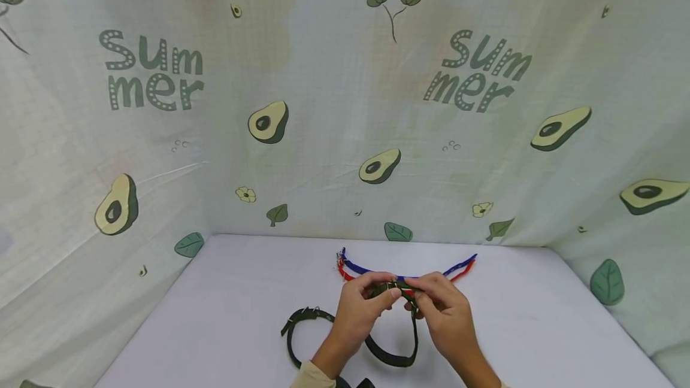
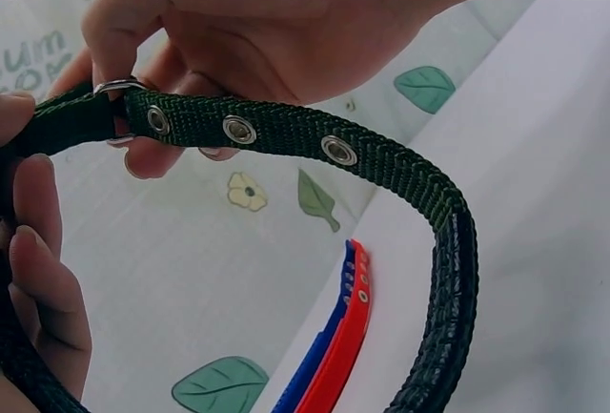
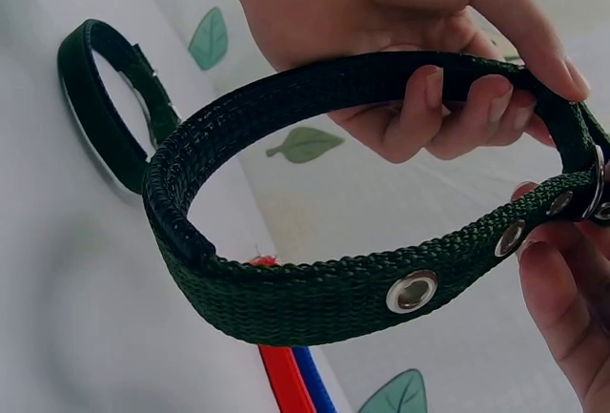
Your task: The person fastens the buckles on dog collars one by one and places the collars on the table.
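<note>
Both hands hold a dark green webbing collar (image 1: pixel 396 361) up above the white table (image 1: pixel 215 316), its loop hanging toward me. My left hand (image 1: pixel 390 293) pinches the eyelet end of the collar (image 2: pixel 286 132) where it passes through a metal buckle (image 2: pixel 119 89). My right hand (image 1: pixel 415 292) grips the other side of the collar (image 3: pixel 315 299), thumb on top and fingers curled beneath. In the left wrist view the right hand's fingers (image 2: pixel 33 241) show at the left edge. The left hand's fingers (image 3: pixel 562 318) appear at the lower right of the right wrist view.
A second dark green collar (image 1: pixel 302 316) lies on the table to the left of my hands, also seen as the collar (image 3: pixel 95 108). A blue collar (image 1: pixel 372 271) and a red collar (image 1: pixel 458 273) lie together just beyond my hands. An avocado-print cloth (image 1: pixel 345 136) walls in the table's back and sides.
</note>
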Demonstrator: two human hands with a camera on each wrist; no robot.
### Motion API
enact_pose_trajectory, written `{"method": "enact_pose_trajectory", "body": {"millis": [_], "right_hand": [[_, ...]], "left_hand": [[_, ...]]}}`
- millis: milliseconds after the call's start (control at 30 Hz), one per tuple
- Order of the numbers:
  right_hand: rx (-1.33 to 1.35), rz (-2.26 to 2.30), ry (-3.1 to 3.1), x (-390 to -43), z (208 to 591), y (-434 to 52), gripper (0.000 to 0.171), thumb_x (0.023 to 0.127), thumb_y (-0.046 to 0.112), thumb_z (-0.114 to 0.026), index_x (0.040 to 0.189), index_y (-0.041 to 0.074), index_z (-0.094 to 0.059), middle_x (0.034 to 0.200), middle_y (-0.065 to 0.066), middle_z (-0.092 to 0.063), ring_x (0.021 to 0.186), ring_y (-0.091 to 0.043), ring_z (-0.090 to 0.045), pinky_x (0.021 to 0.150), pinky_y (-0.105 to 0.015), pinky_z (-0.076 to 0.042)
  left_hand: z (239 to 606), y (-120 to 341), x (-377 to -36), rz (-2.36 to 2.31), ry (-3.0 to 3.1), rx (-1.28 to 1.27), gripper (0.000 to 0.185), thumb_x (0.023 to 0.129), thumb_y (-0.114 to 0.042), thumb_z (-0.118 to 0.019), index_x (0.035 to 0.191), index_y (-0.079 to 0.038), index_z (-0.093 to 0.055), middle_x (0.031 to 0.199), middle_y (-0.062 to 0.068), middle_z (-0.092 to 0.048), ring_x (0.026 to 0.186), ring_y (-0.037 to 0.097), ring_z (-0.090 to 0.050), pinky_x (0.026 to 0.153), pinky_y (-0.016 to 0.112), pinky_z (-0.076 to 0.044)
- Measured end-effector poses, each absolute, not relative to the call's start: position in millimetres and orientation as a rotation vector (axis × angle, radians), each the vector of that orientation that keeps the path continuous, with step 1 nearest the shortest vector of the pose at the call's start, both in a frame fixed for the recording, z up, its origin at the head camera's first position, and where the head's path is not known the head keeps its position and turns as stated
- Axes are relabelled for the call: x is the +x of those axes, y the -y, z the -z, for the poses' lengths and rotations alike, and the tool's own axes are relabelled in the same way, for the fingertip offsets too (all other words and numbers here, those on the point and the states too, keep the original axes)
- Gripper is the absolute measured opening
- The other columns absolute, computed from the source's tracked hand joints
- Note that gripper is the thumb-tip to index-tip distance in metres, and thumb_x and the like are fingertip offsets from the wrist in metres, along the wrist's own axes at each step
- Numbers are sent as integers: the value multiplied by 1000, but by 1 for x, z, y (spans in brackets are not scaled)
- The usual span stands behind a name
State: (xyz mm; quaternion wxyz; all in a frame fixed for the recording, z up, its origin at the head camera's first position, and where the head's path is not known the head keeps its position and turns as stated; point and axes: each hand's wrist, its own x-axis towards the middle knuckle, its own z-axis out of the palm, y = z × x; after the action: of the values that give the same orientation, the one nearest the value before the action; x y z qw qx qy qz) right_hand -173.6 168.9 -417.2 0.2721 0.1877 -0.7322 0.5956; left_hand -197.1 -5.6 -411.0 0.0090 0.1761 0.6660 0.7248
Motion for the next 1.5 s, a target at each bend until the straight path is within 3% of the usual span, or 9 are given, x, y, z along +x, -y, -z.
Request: {"method": "enact_pose_trajectory", "body": {"millis": [567, 833, 1067, 1333, 1500], "right_hand": [[565, -1555, 2033, -175, 414, -168, 31, 94, -11, -60, 116, 6, -73, 94, -6, -62, 64, -18, -64, 52, -30, -53], [478, -1647, 2103, -170, 411, -163, 26, 98, 0, -61, 120, 9, -71, 90, -5, -63, 62, -19, -64, 52, -32, -55], [400, -1751, 2156, -170, 412, -158, 29, 98, 10, -65, 127, 8, -65, 77, -5, -66, 61, -23, -63, 53, -33, -55], [378, -1871, 2153, -170, 413, -156, 28, 93, 9, -71, 121, 5, -66, 78, -11, -64, 57, -19, -59, 51, -33, -54], [215, -1917, 2174, -169, 410, -157, 25, 91, 14, -75, 114, 8, -70, 87, -11, -65, 53, -17, -52, 49, -30, -49]], "left_hand": [[408, 1, -199, -2346, -2021, 471, 24, 96, -21, -69, 113, -5, -70, 93, 6, -70, 68, 15, -62, 60, 22, -49], [408, -3, -196, -2409, -1964, 331, 26, 98, -25, -67, 113, -3, -69, 93, 7, -68, 67, 16, -59, 53, 21, -48], [405, -4, -191, -2422, -1941, 369, 27, 98, -22, -66, 114, 0, -69, 90, 8, -67, 68, 15, -59, 54, 20, -48], [408, -2, -191, -2392, -1950, 465, 26, 98, -21, -66, 112, 0, -70, 91, 9, -68, 72, 17, -64, 60, 23, -53], [409, -1, -192, -2413, -1907, 507, 29, 101, -19, -61, 118, 4, -64, 102, 12, -68, 82, 19, -68, 68, 26, -57]]}}
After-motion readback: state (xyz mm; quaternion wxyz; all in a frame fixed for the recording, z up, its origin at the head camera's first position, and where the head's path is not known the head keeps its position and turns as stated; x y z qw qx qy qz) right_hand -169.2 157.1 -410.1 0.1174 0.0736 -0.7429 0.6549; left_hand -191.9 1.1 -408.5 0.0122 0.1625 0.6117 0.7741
